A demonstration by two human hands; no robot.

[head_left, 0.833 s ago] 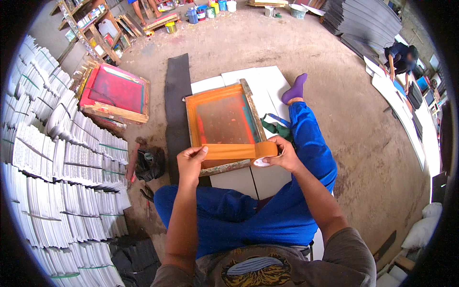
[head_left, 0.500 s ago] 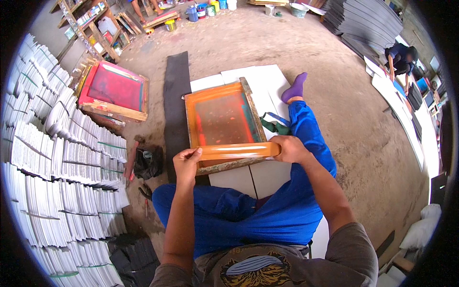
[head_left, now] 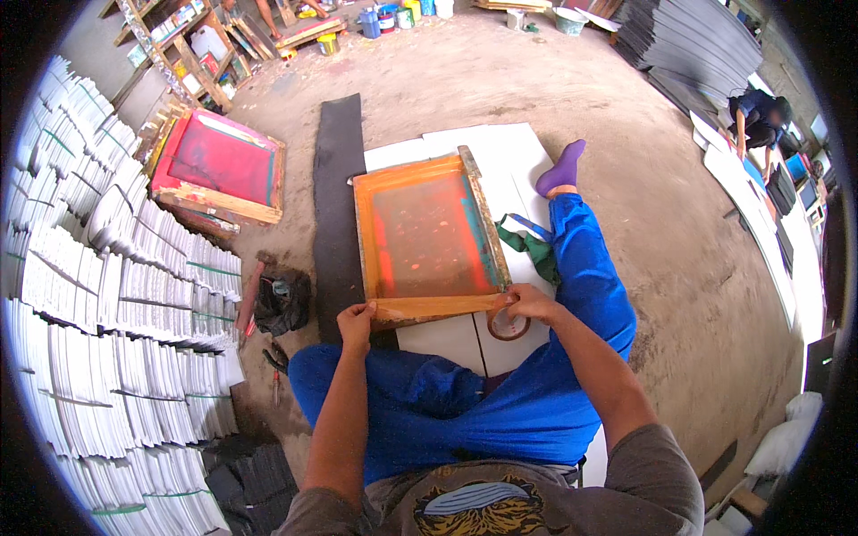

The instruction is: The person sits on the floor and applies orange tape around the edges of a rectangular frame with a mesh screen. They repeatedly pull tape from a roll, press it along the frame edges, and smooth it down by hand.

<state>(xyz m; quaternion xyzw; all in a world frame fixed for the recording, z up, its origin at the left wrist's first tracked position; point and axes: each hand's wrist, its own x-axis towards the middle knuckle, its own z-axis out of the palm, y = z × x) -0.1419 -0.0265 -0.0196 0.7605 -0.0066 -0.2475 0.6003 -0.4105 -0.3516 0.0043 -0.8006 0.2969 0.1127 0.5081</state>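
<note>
Holding orange tape (head_left: 435,308) at near edge of screen frame (head_left: 484,210), left hand (head_left: 356,325) pinching free end, right hand (head_left: 532,304) pinching by roll (head_left: 492,325), far and left borders seemingly taped, strip uncut.

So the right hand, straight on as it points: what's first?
The right hand would likely meet the screen frame at its near right corner, past the tape it holds; depth unclear.

Stained brown floor (head_left: 693,241), bare grey wall (head_left: 89,37) at upper left, loaded wooden shelving (head_left: 198,73) beside it, bundled white stacks (head_left: 98,375) lining the left side, dark grey sheets (head_left: 693,45) piled upper right.
</note>
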